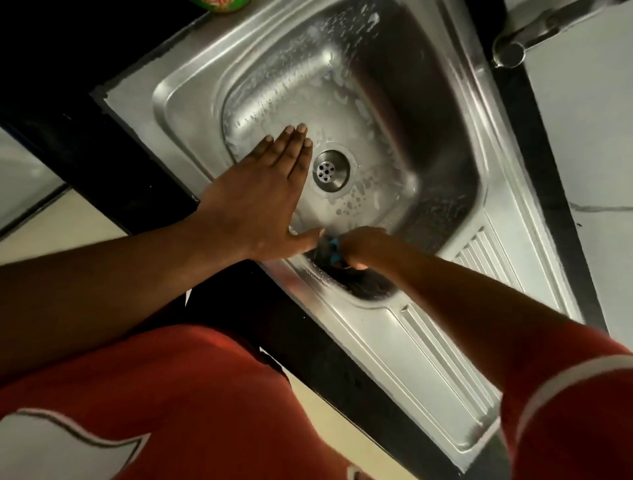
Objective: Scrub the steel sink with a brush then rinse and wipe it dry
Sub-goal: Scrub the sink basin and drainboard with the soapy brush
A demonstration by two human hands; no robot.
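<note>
Your left hand (260, 192) lies flat with fingers together beside the drain (331, 170), probably bracing you, while your right hand (359, 246) grips the brush (330, 251) against the soapy sink (191, 102) wall nearest you.

Tap (534, 32): steel, top right, beside white wall.
Green container (219, 4): top edge, on black counter (85, 113).
Floor (329, 407): cream.
</note>
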